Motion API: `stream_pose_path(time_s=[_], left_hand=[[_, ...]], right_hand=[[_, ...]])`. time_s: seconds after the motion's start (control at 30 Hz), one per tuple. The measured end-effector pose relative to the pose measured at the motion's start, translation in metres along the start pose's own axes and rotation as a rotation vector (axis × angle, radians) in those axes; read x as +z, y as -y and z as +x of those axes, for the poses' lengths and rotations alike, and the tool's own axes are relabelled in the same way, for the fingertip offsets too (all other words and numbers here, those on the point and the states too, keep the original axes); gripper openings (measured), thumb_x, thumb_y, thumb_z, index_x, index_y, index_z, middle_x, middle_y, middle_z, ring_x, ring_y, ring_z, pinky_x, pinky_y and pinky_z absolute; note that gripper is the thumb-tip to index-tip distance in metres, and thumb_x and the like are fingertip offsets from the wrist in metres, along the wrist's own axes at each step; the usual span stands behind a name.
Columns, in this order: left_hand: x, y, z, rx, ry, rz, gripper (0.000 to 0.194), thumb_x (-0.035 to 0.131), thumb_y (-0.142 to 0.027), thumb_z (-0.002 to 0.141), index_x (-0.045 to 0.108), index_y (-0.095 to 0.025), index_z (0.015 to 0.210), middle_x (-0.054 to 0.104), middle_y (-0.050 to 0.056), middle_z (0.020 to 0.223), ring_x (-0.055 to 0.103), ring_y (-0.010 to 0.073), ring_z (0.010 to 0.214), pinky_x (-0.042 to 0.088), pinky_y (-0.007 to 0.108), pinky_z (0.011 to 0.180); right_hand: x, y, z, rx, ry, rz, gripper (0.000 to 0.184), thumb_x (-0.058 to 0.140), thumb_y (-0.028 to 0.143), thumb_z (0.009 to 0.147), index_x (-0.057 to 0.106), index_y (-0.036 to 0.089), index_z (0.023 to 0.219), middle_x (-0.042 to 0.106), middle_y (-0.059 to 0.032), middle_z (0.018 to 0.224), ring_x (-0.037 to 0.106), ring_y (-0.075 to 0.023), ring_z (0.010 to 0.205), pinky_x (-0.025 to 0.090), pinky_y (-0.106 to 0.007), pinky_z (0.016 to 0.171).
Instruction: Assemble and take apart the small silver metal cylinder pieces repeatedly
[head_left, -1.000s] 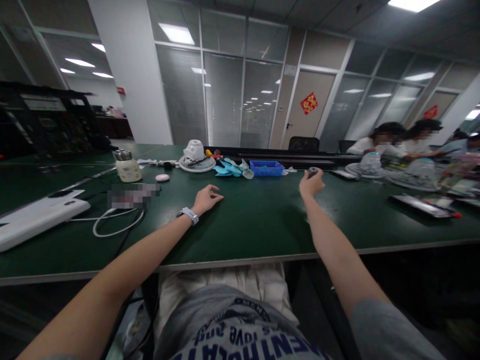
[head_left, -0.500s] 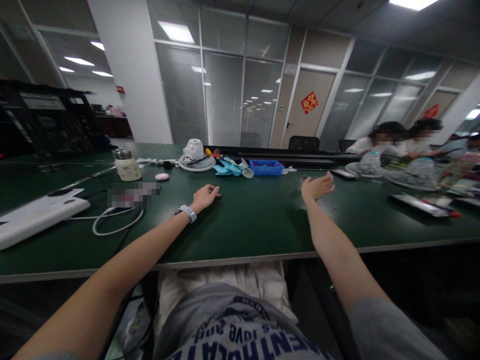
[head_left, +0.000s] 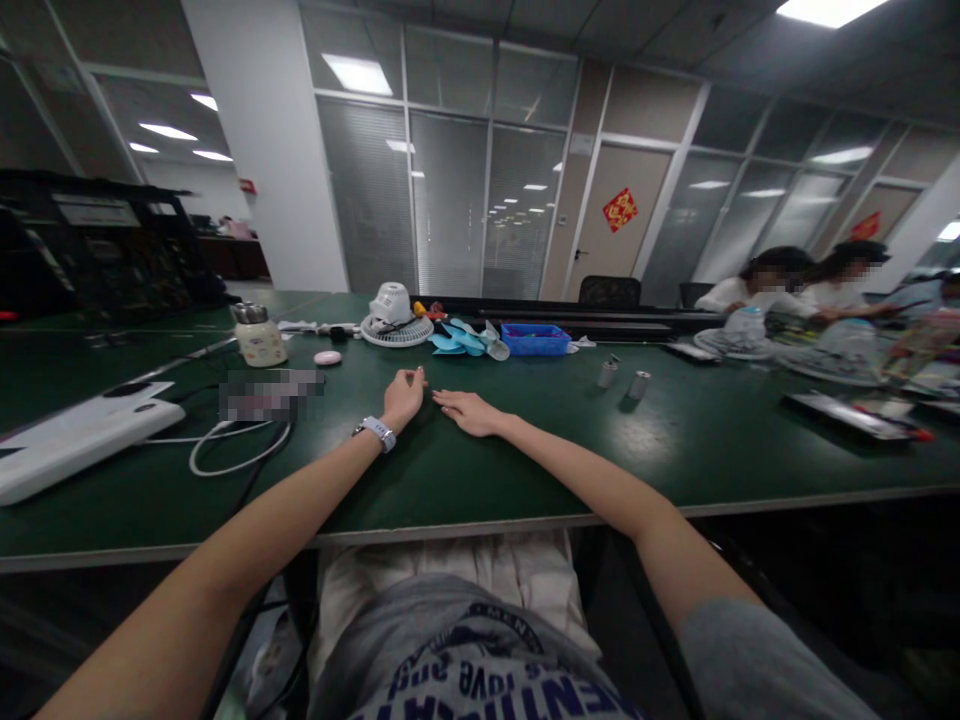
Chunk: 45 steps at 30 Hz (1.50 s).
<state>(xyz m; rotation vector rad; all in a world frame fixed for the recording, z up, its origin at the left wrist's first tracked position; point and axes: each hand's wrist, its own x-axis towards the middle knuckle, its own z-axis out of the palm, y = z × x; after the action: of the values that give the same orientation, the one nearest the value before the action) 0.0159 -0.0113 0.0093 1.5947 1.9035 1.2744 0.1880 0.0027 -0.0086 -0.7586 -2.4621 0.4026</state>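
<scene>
Since the earlier frame, the right hand (head_left: 469, 412) has swung inward from the right side, leaving two metal cylinders (head_left: 608, 374) in plain view where it was.

Largest is the green table (head_left: 525, 470), reaching across the whole view. A dark open rack (head_left: 105, 250) stands at its far left, and two people (head_left: 780, 285) sit at the far right. Nearer on the left lies a long white device (head_left: 90, 452), a looped white cable (head_left: 240, 468) beside it. Towards the back, from left to right, are a cream bottle (head_left: 260, 342) with a metal lid, a white fan housing (head_left: 394, 312) on a round grille (head_left: 397, 335), light-blue fan blades (head_left: 454, 340) and a blue basket (head_left: 536, 342).

The right hand is open, palm down, fingers extended towards the left hand (head_left: 405, 397), just beside it. The left hand has its fingers curled and thumb near them; whether it pinches anything cannot be told. A pale watch (head_left: 377, 432) circles the left wrist.

Smallest are the pink oval object (head_left: 328, 358) near the bottle and the metal cylinders, upright and slightly apart, right of the basket and nearer the wearer.
</scene>
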Motion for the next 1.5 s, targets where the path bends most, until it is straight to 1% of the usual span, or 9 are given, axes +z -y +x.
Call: stream_pose_path(time_s=[0.17, 0.27, 0.43, 0.53, 0.63, 0.8, 1.03, 1.27, 1.5], left_hand=[[0.0, -0.001, 0.0, 0.008, 0.018, 0.005, 0.04, 0.037, -0.049, 0.094, 0.056, -0.017, 0.108, 0.074, 0.012, 0.104, 0.064, 0.0268, 0.107, 0.042, 0.037, 0.091], [-0.002, 0.0, 0.0, 0.012, 0.02, 0.014, 0.039, 0.037, -0.048, 0.094, 0.056, -0.017, 0.108, 0.074, 0.012, 0.104, 0.064, 0.0266, 0.105, 0.043, 0.036, 0.09], [-0.003, -0.001, -0.001, 0.009, 0.029, 0.011, 0.037, 0.038, -0.048, 0.094, 0.056, -0.019, 0.106, 0.074, 0.011, 0.103, 0.065, 0.0254, 0.105, 0.044, 0.035, 0.089], [-0.003, -0.002, -0.001, 0.005, 0.041, 0.014, 0.036, 0.039, -0.049, 0.093, 0.056, -0.019, 0.105, 0.074, 0.011, 0.102, 0.065, 0.0262, 0.104, 0.044, 0.036, 0.089], [-0.003, -0.002, 0.0, -0.003, 0.049, 0.031, 0.037, 0.039, -0.049, 0.093, 0.056, -0.019, 0.106, 0.074, 0.01, 0.103, 0.065, 0.0269, 0.105, 0.044, 0.036, 0.088], [-0.004, 0.0, 0.0, 0.016, 0.056, 0.046, 0.039, 0.037, -0.05, 0.093, 0.056, -0.018, 0.108, 0.074, 0.01, 0.104, 0.065, 0.0269, 0.104, 0.044, 0.036, 0.087], [-0.003, 0.001, 0.002, 0.013, 0.065, 0.046, 0.039, 0.038, -0.05, 0.093, 0.055, -0.019, 0.109, 0.074, 0.01, 0.104, 0.065, 0.0257, 0.102, 0.045, 0.035, 0.084], [-0.003, -0.002, -0.001, 0.003, 0.057, 0.047, 0.038, 0.04, -0.047, 0.093, 0.056, -0.017, 0.109, 0.074, 0.01, 0.102, 0.065, 0.0247, 0.102, 0.043, 0.034, 0.087], [-0.002, 0.0, 0.001, 0.008, 0.061, 0.055, 0.038, 0.04, -0.048, 0.093, 0.057, -0.017, 0.109, 0.075, 0.01, 0.101, 0.066, 0.0247, 0.1, 0.044, 0.033, 0.085]], right_hand=[[-0.005, 0.002, -0.007, 0.051, -0.077, -0.054, 0.036, 0.052, 0.01, 0.086, 0.072, 0.025, 0.112, 0.071, -0.0039, 0.113, 0.065, -0.0221, 0.106, 0.047, -0.037, 0.098], [-0.025, -0.003, -0.013, 0.098, -0.142, -0.163, 0.044, 0.052, 0.002, 0.081, 0.074, 0.029, 0.107, 0.073, -0.0013, 0.103, 0.067, -0.0219, 0.097, 0.048, -0.037, 0.093], [-0.115, -0.042, -0.053, 0.238, -0.459, -0.439, 0.045, 0.044, -0.001, 0.081, 0.073, 0.018, 0.109, 0.07, -0.0101, 0.113, 0.061, -0.0228, 0.108, 0.034, -0.041, 0.107], [-0.172, -0.076, -0.1, 0.542, -0.772, -0.633, 0.042, 0.04, 0.003, 0.085, 0.07, 0.009, 0.114, 0.07, -0.0174, 0.11, 0.062, -0.0246, 0.105, 0.034, -0.043, 0.105], [-0.201, -0.103, -0.147, 0.823, -0.938, -0.699, 0.042, 0.042, 0.006, 0.086, 0.067, 0.007, 0.119, 0.069, -0.0208, 0.108, 0.063, -0.0271, 0.1, 0.041, -0.042, 0.096], [-0.204, -0.12, -0.181, 1.054, -0.926, -0.672, 0.044, 0.042, 0.002, 0.081, 0.068, 0.006, 0.117, 0.07, -0.0208, 0.102, 0.065, -0.0275, 0.095, 0.045, -0.038, 0.088], [-0.2, -0.12, -0.177, 1.044, -0.96, -0.63, 0.043, 0.043, 0.003, 0.081, 0.07, 0.008, 0.114, 0.071, -0.0205, 0.101, 0.065, -0.0268, 0.093, 0.046, -0.038, 0.086], [-0.199, -0.12, -0.18, 1.055, -1.048, -0.571, 0.044, 0.046, 0.005, 0.079, 0.069, 0.014, 0.114, 0.072, -0.0139, 0.096, 0.064, -0.0232, 0.088, 0.045, -0.034, 0.082], [-0.2, -0.128, -0.186, 1.107, -0.996, -0.658, 0.038, 0.045, 0.007, 0.078, 0.071, 0.015, 0.104, 0.071, -0.0129, 0.089, 0.062, -0.0228, 0.083, 0.043, -0.035, 0.079]])
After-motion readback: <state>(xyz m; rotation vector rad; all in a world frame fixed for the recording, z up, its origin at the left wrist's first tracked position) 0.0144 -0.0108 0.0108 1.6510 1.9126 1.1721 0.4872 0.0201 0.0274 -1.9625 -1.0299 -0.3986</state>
